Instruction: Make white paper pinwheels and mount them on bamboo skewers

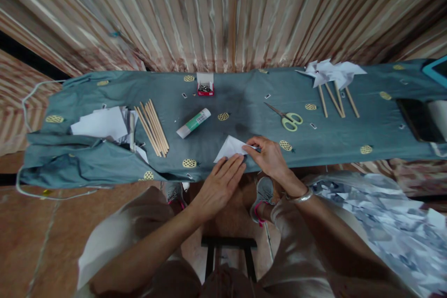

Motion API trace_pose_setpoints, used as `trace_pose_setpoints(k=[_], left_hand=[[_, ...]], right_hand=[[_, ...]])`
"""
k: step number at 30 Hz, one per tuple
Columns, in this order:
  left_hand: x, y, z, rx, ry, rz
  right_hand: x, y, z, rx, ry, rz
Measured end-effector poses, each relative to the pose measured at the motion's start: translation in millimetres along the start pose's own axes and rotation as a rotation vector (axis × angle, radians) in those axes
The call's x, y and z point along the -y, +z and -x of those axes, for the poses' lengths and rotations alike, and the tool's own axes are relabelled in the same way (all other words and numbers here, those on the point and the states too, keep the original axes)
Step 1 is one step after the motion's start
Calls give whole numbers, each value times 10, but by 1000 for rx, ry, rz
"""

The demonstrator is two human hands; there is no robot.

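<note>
A folded white paper (pixel 228 147), roughly triangular, lies near the front edge of the cloth-covered table. My left hand (pixel 223 179) rests flat on its lower edge with the fingers stretched out. At the paper's right corner, my right hand (pixel 268 154) pinches it between thumb and fingers. Beyond the hands are a glue stick (pixel 193 123) with a green label, lying on its side, and scissors (pixel 286 117) with pale green handles. The underside of the paper is hidden.
Wooden sticks (pixel 152 128) lie left, beside a stack of white paper (pixel 101 122). A small red box (pixel 205 87) of metal pins stands at the back. Paper pinwheels (pixel 330 73) on sticks lie back right, a dark phone-like object (pixel 417 118) far right. Paper scraps (pixel 391 219) fill a bag below.
</note>
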State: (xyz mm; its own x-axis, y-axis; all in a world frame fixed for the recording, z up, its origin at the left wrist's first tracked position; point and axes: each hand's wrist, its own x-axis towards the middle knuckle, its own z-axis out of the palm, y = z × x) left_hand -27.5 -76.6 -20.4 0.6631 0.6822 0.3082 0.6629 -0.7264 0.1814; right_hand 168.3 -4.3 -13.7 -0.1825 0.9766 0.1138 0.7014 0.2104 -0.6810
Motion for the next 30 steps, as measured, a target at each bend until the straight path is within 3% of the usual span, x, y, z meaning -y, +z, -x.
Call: trace_pose_setpoints(k=[7, 30], left_hand=[[-39, 240, 85, 74, -55, -103], [-27, 219, 42, 150, -126, -126]], right_hand=[[65, 27, 22, -25, 17, 41], [6, 123, 6, -107, -67, 82]])
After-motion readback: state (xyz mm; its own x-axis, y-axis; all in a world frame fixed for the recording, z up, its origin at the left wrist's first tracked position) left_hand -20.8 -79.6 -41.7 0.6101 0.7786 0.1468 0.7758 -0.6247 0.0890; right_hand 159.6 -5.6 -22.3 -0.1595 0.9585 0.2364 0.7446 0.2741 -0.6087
